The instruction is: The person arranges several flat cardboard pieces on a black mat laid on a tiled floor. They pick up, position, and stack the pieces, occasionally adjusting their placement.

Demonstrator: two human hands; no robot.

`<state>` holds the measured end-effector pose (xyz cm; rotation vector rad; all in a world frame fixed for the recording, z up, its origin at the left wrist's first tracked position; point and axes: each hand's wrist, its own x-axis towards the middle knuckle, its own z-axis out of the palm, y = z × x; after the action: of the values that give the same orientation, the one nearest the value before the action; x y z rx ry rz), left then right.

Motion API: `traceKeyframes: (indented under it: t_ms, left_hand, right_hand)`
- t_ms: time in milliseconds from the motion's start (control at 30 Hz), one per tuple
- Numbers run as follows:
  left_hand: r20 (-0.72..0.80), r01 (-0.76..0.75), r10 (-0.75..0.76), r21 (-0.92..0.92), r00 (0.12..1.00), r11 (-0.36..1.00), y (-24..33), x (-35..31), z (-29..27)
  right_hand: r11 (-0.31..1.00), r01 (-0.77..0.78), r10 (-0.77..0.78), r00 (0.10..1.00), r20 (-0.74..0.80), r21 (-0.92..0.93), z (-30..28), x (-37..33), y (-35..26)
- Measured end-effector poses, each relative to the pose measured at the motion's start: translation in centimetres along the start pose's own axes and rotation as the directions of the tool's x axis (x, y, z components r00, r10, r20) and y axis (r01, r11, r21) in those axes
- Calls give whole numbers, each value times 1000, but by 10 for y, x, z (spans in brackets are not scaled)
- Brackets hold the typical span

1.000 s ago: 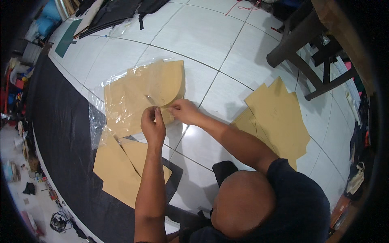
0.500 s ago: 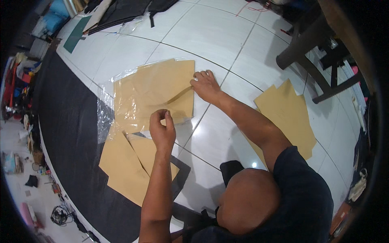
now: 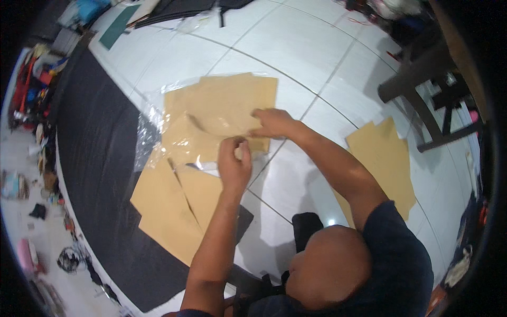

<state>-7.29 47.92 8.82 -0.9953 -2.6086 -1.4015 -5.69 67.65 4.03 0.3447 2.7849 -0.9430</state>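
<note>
Several tan card pieces (image 3: pixel 227 98), cut to angular outlines, lie in a clear plastic bag (image 3: pixel 149 132) on the floor before me. At the bag's near right edge, my left hand (image 3: pixel 235 165) is closed, its thumb and fingers curled together on the plastic. My right hand (image 3: pixel 274 123) rests over the right side of the card, thumb and forefinger apart, its fingertips touching the pieces. The card bows up slightly left of that hand. Closer to me on the left, more tan card pieces (image 3: pixel 169 211) overlap beside my left forearm.
Black sheet material (image 3: pixel 100 174) covers the floor at left. Another tan card stack (image 3: pixel 388 164) lies right of my right arm, near a dark stool (image 3: pixel 417 95). Folded black material (image 3: pixel 185 11) and a green mat (image 3: pixel 119 27) lie at the far left. White tiles (image 3: pixel 296 42) make the floor.
My right hand has moved in from the card's right edge toward the left hand, its fingers spreading. My left hand has shifted right along the bag's near edge. The lifted card edge has dropped.
</note>
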Motion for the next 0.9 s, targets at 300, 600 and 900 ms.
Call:
traceKeyframes:
  t_ms: [300, 600, 900]
  left_hand:
    - [35, 20, -19, -22, 999, 1000, 14, -2, -1]
    - [52, 63, -59, -82, 997, 995, 4, -14, 10]
    - [-228, 369, -321, 214, 919, 905, -97, -79, -86]
  right_hand:
    - [927, 17, 64, 977, -205, 373, 20, -30, 47]
    - [891, -1, 69, 989, -134, 455, 30, 20, 40]
    - [933, -45, 163, 937, -309, 357, 40, -2, 44]
